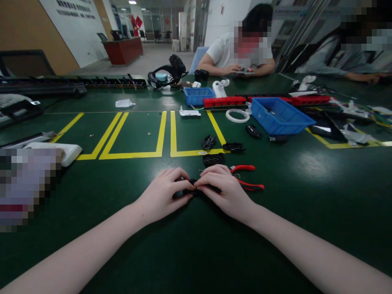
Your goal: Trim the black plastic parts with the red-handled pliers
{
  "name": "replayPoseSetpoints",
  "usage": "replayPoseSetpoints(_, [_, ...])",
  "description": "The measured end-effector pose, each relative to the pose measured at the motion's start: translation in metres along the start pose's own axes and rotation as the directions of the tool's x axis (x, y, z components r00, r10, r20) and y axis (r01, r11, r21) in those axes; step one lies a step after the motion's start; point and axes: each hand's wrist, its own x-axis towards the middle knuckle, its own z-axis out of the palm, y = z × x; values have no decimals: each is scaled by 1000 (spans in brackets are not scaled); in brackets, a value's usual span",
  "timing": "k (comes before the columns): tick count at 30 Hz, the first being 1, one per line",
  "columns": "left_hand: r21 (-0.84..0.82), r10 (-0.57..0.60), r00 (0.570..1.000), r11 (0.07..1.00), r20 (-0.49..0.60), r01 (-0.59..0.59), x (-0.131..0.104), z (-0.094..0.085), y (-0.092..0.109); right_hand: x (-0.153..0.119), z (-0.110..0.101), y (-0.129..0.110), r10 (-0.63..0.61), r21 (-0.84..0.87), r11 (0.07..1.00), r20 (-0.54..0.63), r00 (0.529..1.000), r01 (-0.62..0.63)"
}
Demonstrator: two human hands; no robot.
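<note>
Both my hands meet over the green table around a small black part (190, 190), mostly covered by the fingers. My left hand (165, 192) pinches its left side between thumb and fingers. From the other side my right hand (225, 188) closes on the same part, fingertips nearly touching the left ones. What kind of part it is I cannot make out. Red-handled pliers (249, 186) lie partly behind my right hand. Just beyond the hands are a black ribbed piece (213, 159), a bunch of small black pieces (208, 141) and another black piece (234, 147).
Yellow tape (131, 155) marks boxes on the green table (128, 253). Farther back stand a large blue bin (280, 118), a smaller blue bin (199, 96), a white ring (237, 116) and red strips (225, 101). A person (241, 53) sits opposite; another sits at right.
</note>
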Motion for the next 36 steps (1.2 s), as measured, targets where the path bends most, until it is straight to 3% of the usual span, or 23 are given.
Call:
replayPoseSetpoints(13, [8,1,1000,1000,-9,-1,0,0,2,-5,1,-3,-22,-70,997,15,1000,23])
replayPoseSetpoints(22, [-1,-1,1000,1000,-9,1,-1,1,0,-4,-1,-5,30,-94,995,10,999,-29])
replayPoseSetpoints(28, [-6,1,1000,1000,-16,-1,-1,0,1,-4,-3,-6,38,-60,998,48,998,-35])
replayPoseSetpoints(36, [9,-3,1000,1000,-4,3,-1,1,1,-3,0,-7,74,24,997,-16,997,-74])
